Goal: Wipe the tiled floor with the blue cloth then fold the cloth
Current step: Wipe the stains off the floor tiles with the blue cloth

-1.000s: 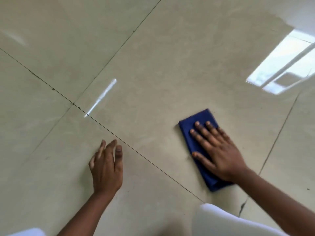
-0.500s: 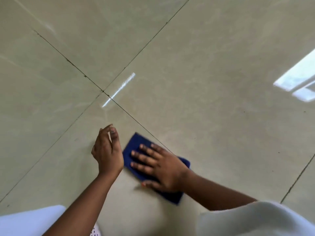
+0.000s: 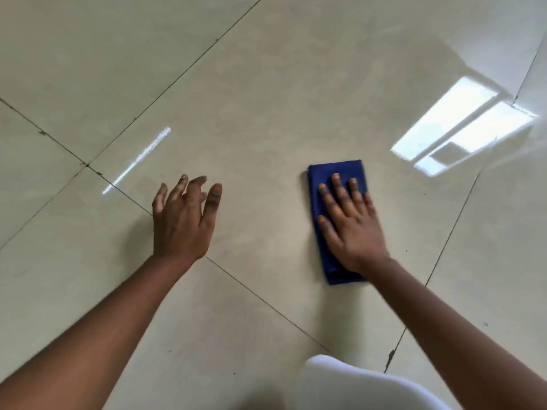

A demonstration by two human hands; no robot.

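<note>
A dark blue cloth (image 3: 331, 173), folded into a narrow rectangle, lies flat on the glossy beige tiled floor (image 3: 266, 99). My right hand (image 3: 349, 226) presses down on it with the palm flat and the fingers spread, covering most of its middle and right side. My left hand (image 3: 183, 217) is to the left of the cloth, well apart from it, with fingers loosely spread and slightly raised over a grout line, holding nothing.
Dark grout lines (image 3: 266, 303) cross the floor diagonally. A bright window reflection (image 3: 461, 125) lies on the tiles at the right. A white garment (image 3: 355, 386) shows at the bottom edge.
My right hand has slid the cloth to the right, away from the left hand and off the grout line. The left hand stays to the left with its fingers spread wider.
</note>
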